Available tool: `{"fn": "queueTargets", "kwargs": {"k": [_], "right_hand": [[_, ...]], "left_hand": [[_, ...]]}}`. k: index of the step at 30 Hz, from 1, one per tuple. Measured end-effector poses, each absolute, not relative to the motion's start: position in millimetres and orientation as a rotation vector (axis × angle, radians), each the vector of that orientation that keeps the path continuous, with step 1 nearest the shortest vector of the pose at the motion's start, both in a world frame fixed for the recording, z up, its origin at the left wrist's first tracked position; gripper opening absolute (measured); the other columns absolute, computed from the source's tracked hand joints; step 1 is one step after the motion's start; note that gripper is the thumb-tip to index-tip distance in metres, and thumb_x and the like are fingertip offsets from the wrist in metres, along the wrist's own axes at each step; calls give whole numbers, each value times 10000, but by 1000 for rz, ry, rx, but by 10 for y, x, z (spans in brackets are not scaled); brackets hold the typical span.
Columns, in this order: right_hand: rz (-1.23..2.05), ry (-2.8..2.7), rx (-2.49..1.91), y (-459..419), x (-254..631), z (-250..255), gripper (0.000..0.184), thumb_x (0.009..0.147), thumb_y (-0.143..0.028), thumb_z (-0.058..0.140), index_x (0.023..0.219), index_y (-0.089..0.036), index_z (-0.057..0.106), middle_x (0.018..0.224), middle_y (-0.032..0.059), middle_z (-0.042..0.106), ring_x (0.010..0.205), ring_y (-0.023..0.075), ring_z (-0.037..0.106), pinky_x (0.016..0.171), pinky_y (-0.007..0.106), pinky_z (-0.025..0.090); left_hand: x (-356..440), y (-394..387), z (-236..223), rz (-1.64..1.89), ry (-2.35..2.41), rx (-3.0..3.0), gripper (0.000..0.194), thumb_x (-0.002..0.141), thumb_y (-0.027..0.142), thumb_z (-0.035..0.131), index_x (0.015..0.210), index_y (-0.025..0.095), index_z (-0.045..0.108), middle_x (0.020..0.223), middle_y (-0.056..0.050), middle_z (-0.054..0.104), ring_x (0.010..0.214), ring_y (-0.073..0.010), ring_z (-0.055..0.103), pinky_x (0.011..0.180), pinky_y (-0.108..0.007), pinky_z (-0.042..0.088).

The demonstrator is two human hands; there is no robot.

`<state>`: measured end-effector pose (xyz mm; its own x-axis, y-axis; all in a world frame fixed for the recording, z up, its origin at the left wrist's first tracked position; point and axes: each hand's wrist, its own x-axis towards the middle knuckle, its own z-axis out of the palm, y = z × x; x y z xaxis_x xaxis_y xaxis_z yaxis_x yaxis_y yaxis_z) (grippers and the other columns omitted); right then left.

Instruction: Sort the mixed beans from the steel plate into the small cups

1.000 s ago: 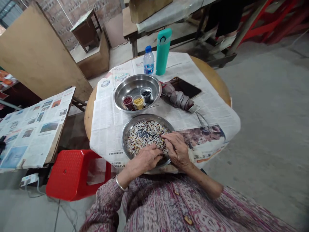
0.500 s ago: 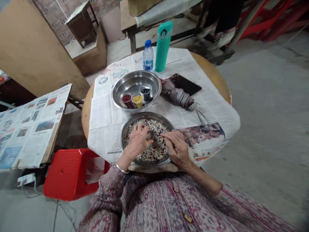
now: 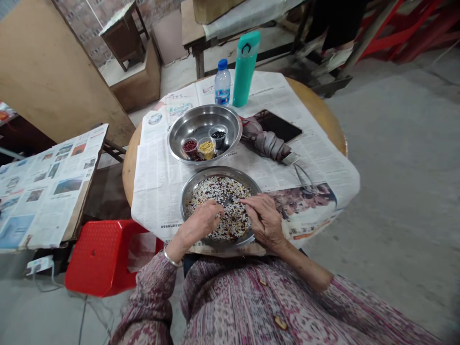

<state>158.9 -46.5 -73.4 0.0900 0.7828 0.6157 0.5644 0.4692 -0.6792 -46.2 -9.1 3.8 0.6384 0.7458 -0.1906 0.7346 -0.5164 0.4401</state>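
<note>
A shallow metal basin in front of me holds a spread of mixed grains and beans, white, dark red, black and yellow. Over its left part, my left hand has its fingers curled in and pressed together; what they hold, if anything, is hidden. My right hand is at the basin's right rim, its index finger and thumb close together above the grains, and anything between them is too small to name. Behind stands a larger metal basin with small clear cups of red beans, yellow beans and black beans.
Newspaper covers the round table. A blue-capped water bottle and a teal flask stand at the back. To the right lie a folded grey umbrella and a dark tablet-like object. A red stool is at left.
My left hand has drawn back toward me, and its spread fingers have curled in. My right hand has stayed nearly in place. Bare basin bottom shows near the middle of the grains.
</note>
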Motion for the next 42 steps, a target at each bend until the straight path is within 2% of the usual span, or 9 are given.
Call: {"fn": "queueTargets", "kwargs": {"k": [7,14,18,20,26,31,38,40,42], "right_hand": [[225,-1609,-1191,-471,1599,-751,224,959,-157,551,1070,-253,720,996,43,786,942,217,718,1028,464,496],[189,-1588,-1176,-455,1601,-787,226,949,-152,567,1079,-250,724,991,41,784,934,214,714,1010,460,509],[206,-1584,-1174,-454,1596,-777,233,950,-151,563,1088,-255,720,996,42,782,944,216,713,1014,465,508],[209,-1585,-1174,-452,1594,-777,230,952,-152,561,1089,-253,716,1002,46,779,953,217,711,1017,465,506],[211,-1554,-1175,-454,1592,-782,174,950,-170,559,1005,-245,706,941,44,772,894,213,703,1005,463,512],[208,-1578,-1178,-460,1585,-744,194,950,-145,552,1026,-250,696,960,37,775,901,205,703,1008,455,509],[169,-1607,-1162,-465,1595,-741,198,952,-114,560,1041,-237,687,950,41,764,895,201,702,1002,449,508],[168,-1611,-1168,-470,1600,-750,198,953,-120,558,1042,-240,688,954,40,765,902,205,704,1001,454,509],[165,-1615,-1169,-472,1603,-757,195,955,-123,556,1041,-237,690,957,43,767,908,208,705,1002,458,508]], "left_hand": [[-391,-311,38,-82,981,2347,259,921,102,600,1113,241,705,1130,-37,654,1039,-183,668,954,-288,556],[-112,-19,2,72,1439,2376,191,972,169,559,1145,197,634,1201,-95,590,1114,-243,612,929,-379,566],[-44,137,11,101,1468,2476,561,822,300,803,1319,202,562,1406,-140,505,1271,-341,506,1033,-500,515],[14,211,-16,63,1323,2542,650,808,307,814,1390,221,537,1465,-141,472,1295,-362,484,1061,-533,490],[168,365,-133,-19,802,2566,185,934,125,561,1077,138,679,1097,-100,635,1102,-223,594,1047,-357,504],[-138,239,-40,-146,994,2582,223,917,62,501,967,166,692,1041,-82,633,1025,-226,615,921,-347,548],[-630,-36,91,-125,1526,2527,207,921,63,525,1000,186,670,1149,-102,588,1092,-249,565,934,-388,554],[-649,-79,90,-44,1660,2479,181,932,149,594,1105,173,641,1223,-128,556,1138,-277,543,971,-437,546],[-624,-101,76,22,1734,2404,399,889,312,729,1238,179,588,1283,-142,522,1174,-311,527,976,-481,545]]}}
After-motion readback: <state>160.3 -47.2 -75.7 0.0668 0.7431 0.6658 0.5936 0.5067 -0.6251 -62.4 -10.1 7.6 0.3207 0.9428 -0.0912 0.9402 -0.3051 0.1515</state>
